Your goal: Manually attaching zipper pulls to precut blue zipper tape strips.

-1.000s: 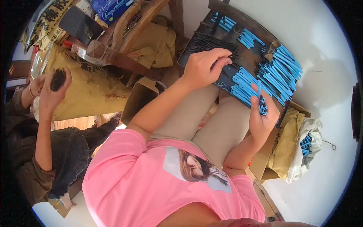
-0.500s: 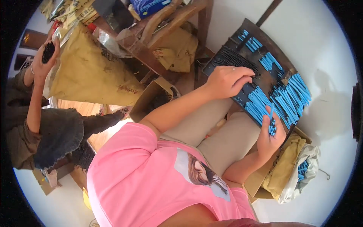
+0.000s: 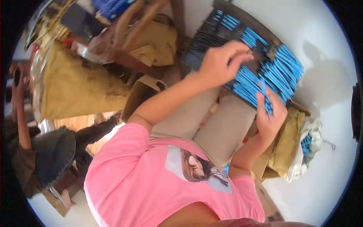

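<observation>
A dark tray (image 3: 247, 34) rests at an angle beyond my knees, bearing rows of slim blue plastic sticks (image 3: 283, 72) and thin black rods (image 3: 210, 41). My right hand (image 3: 273, 109) is closed around a small bunch of blue sticks (image 3: 268, 106), with one pointing up past the fingers. It is at the near right side of the tray. Over the tray's middle, my left hand (image 3: 223, 62) has its thumb and fingertips slightly apart. It is blurred, and I make out nothing between them. Its fingers hide part of the tray.
An open cardboard box (image 3: 140, 94) stands left of my knees. At right, a yellow sack (image 3: 286, 145) sits beside a white bag (image 3: 302, 160) holding blue pieces. A large yellow sack (image 3: 75, 83), wooden chair (image 3: 132, 34) and another person's arm (image 3: 22, 121) are on the left.
The whole view has shifted, so the tray sits higher and further left. My left hand has moved right across the tray, and its pinch has loosened. My right hand keeps its bunch.
</observation>
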